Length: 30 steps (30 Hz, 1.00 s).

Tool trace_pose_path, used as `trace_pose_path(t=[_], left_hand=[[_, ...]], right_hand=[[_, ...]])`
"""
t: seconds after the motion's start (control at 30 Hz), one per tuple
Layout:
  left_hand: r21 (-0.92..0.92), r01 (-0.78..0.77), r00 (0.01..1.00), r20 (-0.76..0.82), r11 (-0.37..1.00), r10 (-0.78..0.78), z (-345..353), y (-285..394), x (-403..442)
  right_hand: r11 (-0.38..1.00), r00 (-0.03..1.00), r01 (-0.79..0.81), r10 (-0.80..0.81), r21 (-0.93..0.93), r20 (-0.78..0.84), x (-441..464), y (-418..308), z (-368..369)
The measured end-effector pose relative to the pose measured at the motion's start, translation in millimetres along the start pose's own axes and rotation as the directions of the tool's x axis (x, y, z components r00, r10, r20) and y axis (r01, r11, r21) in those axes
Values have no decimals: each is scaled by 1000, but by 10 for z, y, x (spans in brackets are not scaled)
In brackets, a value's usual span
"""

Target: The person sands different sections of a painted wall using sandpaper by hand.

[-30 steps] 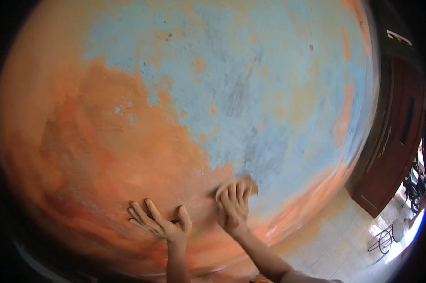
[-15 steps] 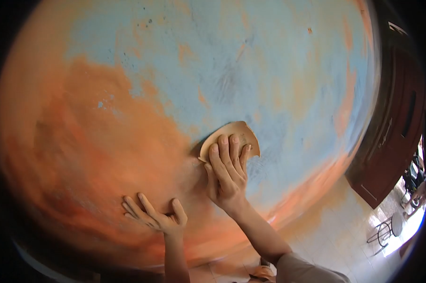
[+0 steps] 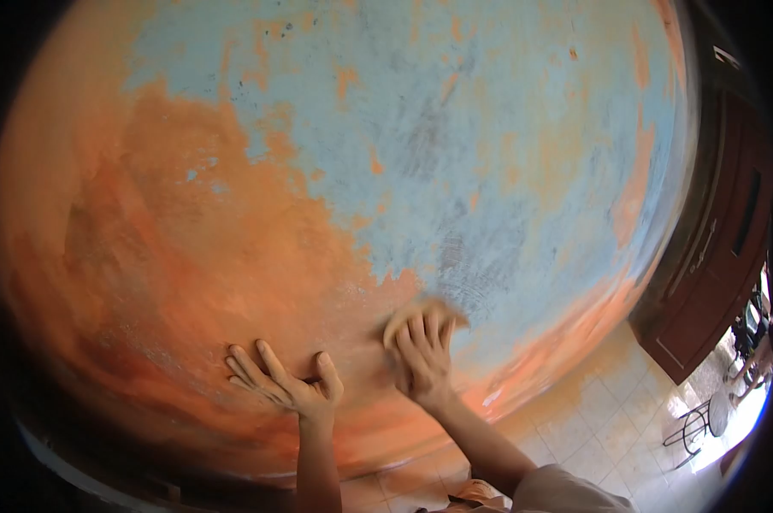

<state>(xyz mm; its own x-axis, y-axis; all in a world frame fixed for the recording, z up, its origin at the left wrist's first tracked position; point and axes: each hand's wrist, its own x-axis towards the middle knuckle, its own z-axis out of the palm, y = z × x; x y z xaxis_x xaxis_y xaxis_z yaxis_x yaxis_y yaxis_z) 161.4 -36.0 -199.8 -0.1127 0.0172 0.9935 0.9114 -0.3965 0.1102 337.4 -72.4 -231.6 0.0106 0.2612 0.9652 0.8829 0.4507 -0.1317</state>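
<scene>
A large rounded surface (image 3: 233, 256), painted in mottled orange and pale blue, fills most of the view. My left hand (image 3: 288, 385) rests on its lower orange part with the fingers spread and nothing in them. To the right of it, my right hand (image 3: 425, 359) presses a tan piece of sandpaper (image 3: 395, 329) against the surface, near where orange meets blue. The sandpaper is blurred by motion and mostly covered by the fingers. Dark scuff marks (image 3: 463, 265) show on the blue paint just above my right hand.
Below the surface lies a pale tiled floor (image 3: 604, 427) with orange dust on it. A dark red-brown wooden cabinet or door panel (image 3: 703, 256) stands at the right. A round-topped stool (image 3: 718, 415) and part of another person (image 3: 758, 363) are at the far right.
My right hand has slid the sandpaper down over the surface, and its edge is now blurred. My left hand stays in nearly the same place.
</scene>
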Motion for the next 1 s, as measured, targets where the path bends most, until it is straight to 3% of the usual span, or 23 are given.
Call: trace_pose_path(t=[0.07, 0.13, 0.23, 0.27, 0.37, 0.4, 0.47, 0.57, 0.63, 0.7, 0.77, 0.87, 0.9, 0.97, 1.0], left_hand=[[8, -7, 1000, 2, 1000, 7, 12, -28, -19], [21, -14, 1000, 4, 1000, 14, -10, -36, -33], [17, -34, 999, 15, 999, 34, -15, -14, 8], [19, -14, 1000, 11, 1000, 14, -24, 10, 14], [31, 4, 999, 39, 1000, -5, -70, 39, -13], [42, -12, 999, 40, 999, 10, -52, 15, 5], [39, -19, 1000, 20, 999, 18, -20, -1, 13], [45, -17, 1000, 1, 999, 17, 0, 7, 23], [38, -28, 999, 30, 999, 27, -51, 4, 22], [36, 1, 1000, 29, 999, -2, -40, 48, 28], [40, 3, 999, 52, 999, -5, -78, 33, -26], [33, -21, 999, 26, 999, 20, -13, -7, 3], [33, -27, 999, 19, 999, 27, -12, -4, -5], [33, -20, 1000, 6, 999, 20, -4, 6, 11], [20, -24, 1000, 11, 1000, 24, -10, 12, 20]], right_hand=[[998, 993, -32, 37, -49, 115, -804, 38, 96], [1000, 996, 8, -7, -7, 85, -770, 64, 92], [999, 999, 33, -33, 20, -15, 56, 17, -7], [990, 982, 117, -127, -78, -142, 361, -4, -24], [995, 987, 87, -91, -41, -133, 351, -46, 3], [999, 1000, 0, -1, 41, 17, 5, -31, 40], [999, 995, 8, -12, 42, 97, -853, 62, 182], [998, 998, 48, -50, 52, 46, -714, 85, 160], [995, 995, 97, -96, 12, -33, 136, 15, 13], [991, 987, 131, -134, -40, -84, 437, 10, -55], [992, 991, 118, -120, -38, -54, 426, -1, -68], [999, 986, 42, -36, -32, 163, -824, 176, 118], [998, 986, 51, -46, -29, 160, -872, 166, 148], [993, 994, 110, -110, -32, 0, -925, 198, 224], [994, 994, 90, -87, -53, 66, -487, 116, 108]])
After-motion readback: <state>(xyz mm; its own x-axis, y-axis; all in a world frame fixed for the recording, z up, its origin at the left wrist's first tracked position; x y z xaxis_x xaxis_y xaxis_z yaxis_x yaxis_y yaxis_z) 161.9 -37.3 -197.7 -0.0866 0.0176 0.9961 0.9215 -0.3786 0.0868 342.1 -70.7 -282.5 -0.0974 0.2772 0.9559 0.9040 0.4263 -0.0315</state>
